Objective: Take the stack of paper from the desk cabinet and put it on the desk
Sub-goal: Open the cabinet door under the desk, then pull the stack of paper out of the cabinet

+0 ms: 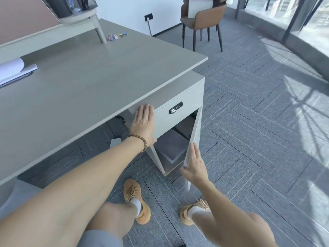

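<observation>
- Bracing and opening at once: a person's left hand (143, 125) lies flat, fingers together and extended, against the pale grey drawer front (175, 120) under the edge of the grey rectangular desk (85, 90), thumb hooked beneath the drawer's lower edge.
- The right hand (194, 166) rests on the outer face of the pale grey cabinet door (195, 138), fingers straight and close together along the panel, thumb curling round its lower free edge; the door stands partly swung out.
- Inside the desk cabinet (170, 148), a flat grey-white stack of paper (173, 150) lies on the bottom shelf in shadow, apart from both hands; its thickness is hard to judge.
- A black combination lock with a silver latch (175, 110) sits on the drawer front, just right of the left hand.
- Judged from this position, the door wants swinging wider, clear of the knees and the tan laced shoes (137, 200), before either hand goes in.
- The stack would best be drawn out level, a hand under each side, so loose sheets do not fan or slip.
- The desk's near area looks bare enough to receive it; white papers on a dark clipboard (14, 72) lie at its far left.
</observation>
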Demonstrator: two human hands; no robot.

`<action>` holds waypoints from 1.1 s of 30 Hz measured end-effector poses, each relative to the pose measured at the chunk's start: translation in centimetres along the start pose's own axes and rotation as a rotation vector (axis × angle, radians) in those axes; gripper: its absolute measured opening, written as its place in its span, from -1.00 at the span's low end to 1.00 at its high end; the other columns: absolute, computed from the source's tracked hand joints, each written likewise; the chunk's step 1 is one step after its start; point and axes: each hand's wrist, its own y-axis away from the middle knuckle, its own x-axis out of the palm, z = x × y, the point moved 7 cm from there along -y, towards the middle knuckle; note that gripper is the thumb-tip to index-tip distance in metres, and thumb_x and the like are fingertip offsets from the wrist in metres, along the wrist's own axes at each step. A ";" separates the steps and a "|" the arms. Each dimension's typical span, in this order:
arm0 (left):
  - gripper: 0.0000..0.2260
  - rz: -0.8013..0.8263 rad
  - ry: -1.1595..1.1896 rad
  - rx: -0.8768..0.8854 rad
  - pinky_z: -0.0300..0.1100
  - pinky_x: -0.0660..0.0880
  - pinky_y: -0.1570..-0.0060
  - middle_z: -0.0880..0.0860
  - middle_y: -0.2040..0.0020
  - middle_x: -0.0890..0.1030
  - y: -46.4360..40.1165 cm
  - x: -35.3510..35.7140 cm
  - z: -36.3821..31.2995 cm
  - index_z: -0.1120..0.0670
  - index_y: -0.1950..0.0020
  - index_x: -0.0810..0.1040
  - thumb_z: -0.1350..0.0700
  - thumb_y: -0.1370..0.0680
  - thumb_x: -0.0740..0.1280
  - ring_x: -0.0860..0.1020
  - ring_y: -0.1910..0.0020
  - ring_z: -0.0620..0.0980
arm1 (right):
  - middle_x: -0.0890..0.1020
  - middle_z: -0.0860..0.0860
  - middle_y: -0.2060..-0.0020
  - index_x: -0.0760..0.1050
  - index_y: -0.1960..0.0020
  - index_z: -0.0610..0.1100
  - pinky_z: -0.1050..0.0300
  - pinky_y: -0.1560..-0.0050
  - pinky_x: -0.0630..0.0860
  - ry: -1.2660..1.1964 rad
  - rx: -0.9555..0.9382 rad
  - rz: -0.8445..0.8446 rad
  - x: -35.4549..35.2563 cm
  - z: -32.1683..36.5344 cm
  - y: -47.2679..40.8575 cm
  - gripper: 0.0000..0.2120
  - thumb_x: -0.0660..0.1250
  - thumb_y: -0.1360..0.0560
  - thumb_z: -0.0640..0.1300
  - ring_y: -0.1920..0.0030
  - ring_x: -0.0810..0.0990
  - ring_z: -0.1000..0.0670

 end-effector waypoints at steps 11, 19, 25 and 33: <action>0.16 -0.085 0.107 -0.051 0.08 -0.09 -0.58 0.22 -0.62 -0.01 1.4 -0.2 -1.2 0.25 -0.60 -0.08 -0.20 -0.30 0.54 -0.05 -0.61 0.21 | 0.45 -0.12 -0.32 0.06 -0.54 -0.04 -0.09 -0.29 0.39 0.440 0.211 0.015 -10.3 -9.5 0.1 -0.19 0.40 -0.41 -0.20 -0.30 0.46 -0.19; 0.05 -0.240 0.132 -0.085 0.15 -0.01 -0.56 0.24 -0.58 0.17 0.9 1.0 -1.3 0.27 -0.58 0.09 -0.19 -0.28 0.50 0.10 -0.58 0.24 | 0.24 -0.23 -0.52 -0.03 -0.60 -0.08 -0.29 -0.50 0.00 0.469 0.428 -0.082 -12.4 -12.7 -4.0 -0.01 0.21 -0.37 0.41 -0.55 0.13 -0.24; 0.02 -0.247 0.156 -0.103 0.15 0.00 -0.56 0.21 -0.58 0.18 0.7 1.2 -1.2 0.25 -0.58 0.11 -0.18 -0.30 0.47 0.10 -0.58 0.23 | -0.01 -0.15 -0.63 -0.12 -0.64 -0.12 -0.37 -0.52 -0.13 0.512 0.427 -0.001 -13.0 -12.8 -6.3 0.05 0.21 -0.41 0.43 -0.62 -0.10 -0.25; -0.01 -0.286 0.177 -0.096 0.21 0.04 -0.53 0.25 -0.55 0.23 0.4 1.5 -1.4 0.28 -0.55 0.16 -0.12 -0.27 0.50 0.15 -0.56 0.26 | -0.03 -0.18 -0.63 -0.13 -0.63 -0.17 -0.30 -0.53 0.03 0.563 0.426 0.108 -14.5 -13.3 -7.5 0.04 0.27 -0.42 0.35 -0.61 -0.11 -0.25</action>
